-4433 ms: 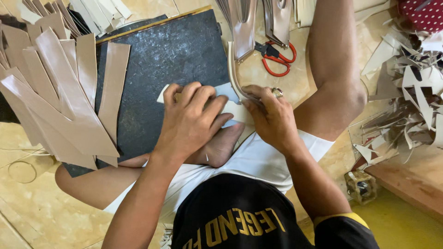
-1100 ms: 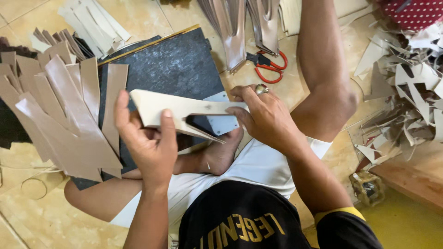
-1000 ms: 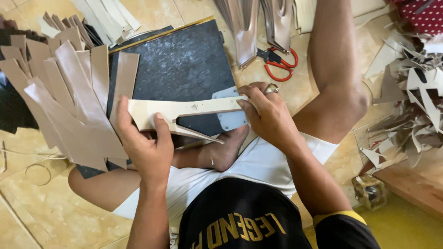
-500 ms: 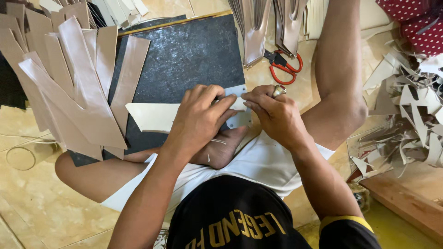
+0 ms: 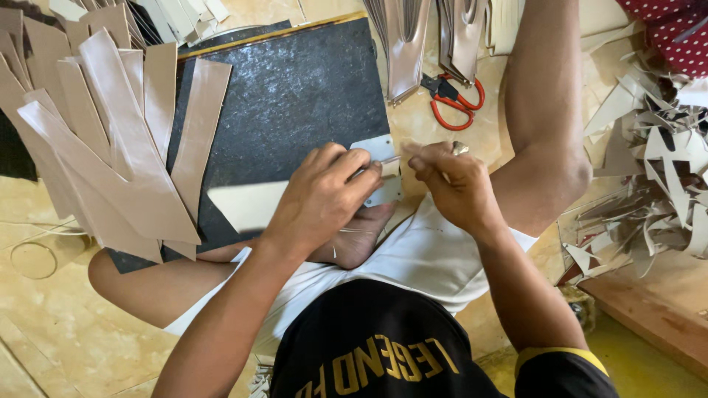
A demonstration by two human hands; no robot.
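From above, the left hand (image 5: 321, 199) presses flat on a pale cut piece (image 5: 254, 203) lying on the black board (image 5: 295, 96). The right hand (image 5: 453, 184) is pinched narrow at that piece's end, beside a grey template (image 5: 380, 151). Red scissors (image 5: 457, 103) lie beyond; beige strips (image 5: 110, 147) fan out to the left.

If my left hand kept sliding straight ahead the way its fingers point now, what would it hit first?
Probably the right hand. The left hand presses on the pale cut piece, fingers pointing right along it toward the small light template, where the right hand's fingertips already sit. Depth is hard to judge.
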